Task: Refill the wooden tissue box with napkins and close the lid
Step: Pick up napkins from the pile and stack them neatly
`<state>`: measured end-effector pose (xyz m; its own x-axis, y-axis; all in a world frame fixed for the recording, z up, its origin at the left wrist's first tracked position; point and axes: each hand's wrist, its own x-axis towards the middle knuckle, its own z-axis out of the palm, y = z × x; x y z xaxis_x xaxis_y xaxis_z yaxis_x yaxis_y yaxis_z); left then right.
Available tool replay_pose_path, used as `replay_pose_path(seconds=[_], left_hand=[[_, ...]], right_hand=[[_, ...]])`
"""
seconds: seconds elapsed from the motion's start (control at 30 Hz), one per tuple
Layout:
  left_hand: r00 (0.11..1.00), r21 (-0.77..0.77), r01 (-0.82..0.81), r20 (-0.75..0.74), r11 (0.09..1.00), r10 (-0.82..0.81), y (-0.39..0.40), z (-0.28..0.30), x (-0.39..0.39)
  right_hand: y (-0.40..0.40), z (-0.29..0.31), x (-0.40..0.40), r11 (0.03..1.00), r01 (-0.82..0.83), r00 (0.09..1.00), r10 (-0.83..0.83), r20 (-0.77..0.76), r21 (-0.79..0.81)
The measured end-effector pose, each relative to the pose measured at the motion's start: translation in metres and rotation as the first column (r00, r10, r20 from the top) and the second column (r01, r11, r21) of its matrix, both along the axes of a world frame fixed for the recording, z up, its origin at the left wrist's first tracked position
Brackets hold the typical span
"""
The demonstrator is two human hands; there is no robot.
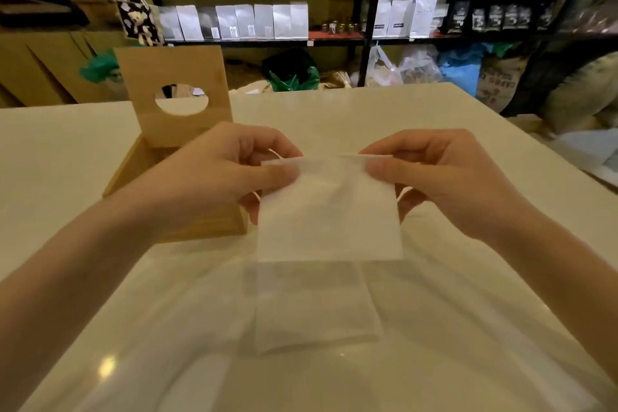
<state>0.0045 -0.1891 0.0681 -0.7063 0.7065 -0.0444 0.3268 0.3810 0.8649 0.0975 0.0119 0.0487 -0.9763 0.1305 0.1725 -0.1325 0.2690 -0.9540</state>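
L hand (230,174) and R hand (444,177) both pinch the top edge of one white napkin (329,211), thumb in front and fingers curled behind, L at the upper-left corner, R at the upper-right. The napkin hangs flat betw. the two hands, held up off the table (468,294), its lower edge free and roughly level. Both forearms come in from the bottom corners of the view, bare, no sleeves seen. Just below the held napkin, on the tabletop, lies a second white napkin sheet or small stack (314,308), flat, slightly skewed; can't tell how many layers. Behind the L hand and partly hidden by it sits the wooden tissue box (133,164), open at the top; what's inside is hidden by the hand & wrist. Its lid (174,90) stands upright at the back of the box, tilted a bit, w/ an oval opening (182,100) in the middle thru which the background shows. Table surface is pale, glossy, w/ a light reflection near the lower left. Beyond the table, dark metal shelving (368,10) runs across the room, carrying rows of white and silver pouches, some dark bags at right. A black-and-white bag with a bear print (138,22) hangs at the shelf's left end. Plastic bags and sacks sit on the floor under the shelves.
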Motion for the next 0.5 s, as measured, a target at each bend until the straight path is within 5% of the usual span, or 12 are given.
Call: replay_pose_path(seconds=[0.2,0.5], left_hand=[[0.943,-0.089,0.015,0.333,0.996,0.015,-0.017,-0.048,0.015],[0.942,-0.075,-0.089,0.319,0.993,0.108,-0.020,-0.084,0.026]], right_hand=[[-0.014,-0.040,0.019,0.992,-0.034,0.963,0.065,0.262,-0.123],[-0.023,-0.069,0.020,0.998,0.032,0.949,-0.012,0.314,-0.061]])
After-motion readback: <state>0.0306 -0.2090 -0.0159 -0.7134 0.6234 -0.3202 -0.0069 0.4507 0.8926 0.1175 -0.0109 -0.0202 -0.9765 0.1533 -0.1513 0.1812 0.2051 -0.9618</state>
